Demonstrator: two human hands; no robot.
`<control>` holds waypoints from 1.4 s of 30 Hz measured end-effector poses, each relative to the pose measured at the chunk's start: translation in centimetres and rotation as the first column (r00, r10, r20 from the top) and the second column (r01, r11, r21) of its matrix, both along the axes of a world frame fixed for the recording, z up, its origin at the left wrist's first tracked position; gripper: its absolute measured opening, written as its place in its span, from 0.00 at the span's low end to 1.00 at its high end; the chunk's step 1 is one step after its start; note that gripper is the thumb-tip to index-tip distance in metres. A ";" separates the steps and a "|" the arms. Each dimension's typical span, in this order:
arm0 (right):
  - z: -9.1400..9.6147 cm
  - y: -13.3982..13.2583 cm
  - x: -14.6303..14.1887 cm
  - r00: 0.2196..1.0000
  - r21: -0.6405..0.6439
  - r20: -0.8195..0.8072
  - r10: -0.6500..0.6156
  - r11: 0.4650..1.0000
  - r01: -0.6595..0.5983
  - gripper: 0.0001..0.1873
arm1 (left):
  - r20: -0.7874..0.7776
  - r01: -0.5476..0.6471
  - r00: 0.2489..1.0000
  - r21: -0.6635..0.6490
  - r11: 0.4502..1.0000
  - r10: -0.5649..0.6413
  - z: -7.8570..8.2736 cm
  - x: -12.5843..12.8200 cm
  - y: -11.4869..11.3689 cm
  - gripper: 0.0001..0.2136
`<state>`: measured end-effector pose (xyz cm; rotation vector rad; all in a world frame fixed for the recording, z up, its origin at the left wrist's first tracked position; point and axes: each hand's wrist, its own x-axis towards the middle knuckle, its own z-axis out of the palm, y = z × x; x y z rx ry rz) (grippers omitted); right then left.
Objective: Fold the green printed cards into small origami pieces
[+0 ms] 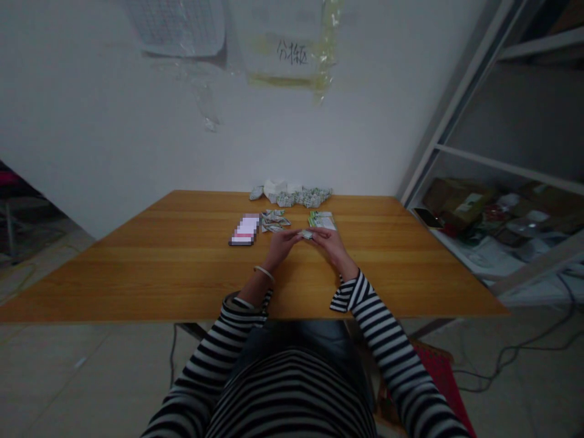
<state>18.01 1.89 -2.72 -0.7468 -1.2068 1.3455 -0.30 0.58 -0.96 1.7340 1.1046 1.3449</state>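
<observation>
Between my two hands, above the middle of the table, is a small pale folded piece of paper (306,234). My left hand (283,243) pinches its left side, and my right hand (332,244) grips the right side with the fingertips. A stack of green-and-white printed paper sheets (323,220) lies just beyond my right hand. Several folded paper pieces (274,220) are heaped beyond my left hand. Left of that heap rests a phone (245,230) with its screen lit and blurred out.
Along the wall, a row of patterned folded bundles (303,196) and crumpled white tissue (275,187) sits at the back of the wooden table (173,261). To the right stands a metal shelf holding a cardboard box (460,201). A red seat (440,377) and cables (502,365) are below.
</observation>
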 end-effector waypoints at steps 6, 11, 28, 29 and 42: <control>0.5 -0.4 0.7 0.989 -0.002 0.077 0.126 0.992 -0.126 0.26 | -0.022 0.010 1.000 -0.011 1.000 -0.010 0.0 -0.8 0.4 0.13; 0.7 -0.9 0.7 0.985 0.011 0.119 0.128 0.991 -0.130 0.22 | -0.023 0.033 0.999 -0.022 0.999 -0.034 0.2 -0.8 0.3 0.12; 0.3 -0.1 -1.2 0.981 0.056 0.097 -0.166 0.985 0.161 0.20 | 0.089 -0.132 0.987 -0.012 0.991 0.132 0.3 -0.3 -0.3 0.11; 0.3 -0.1 -1.2 0.979 0.062 0.098 -0.179 0.983 0.173 0.20 | 0.103 -0.128 0.986 -0.019 0.992 0.129 0.4 -0.2 -0.4 0.12; 1.0 -1.0 -1.6 0.974 0.116 0.068 -0.216 0.971 0.207 0.23 | 0.334 -0.040 0.939 -0.126 0.991 0.081 0.8 0.5 -1.3 0.16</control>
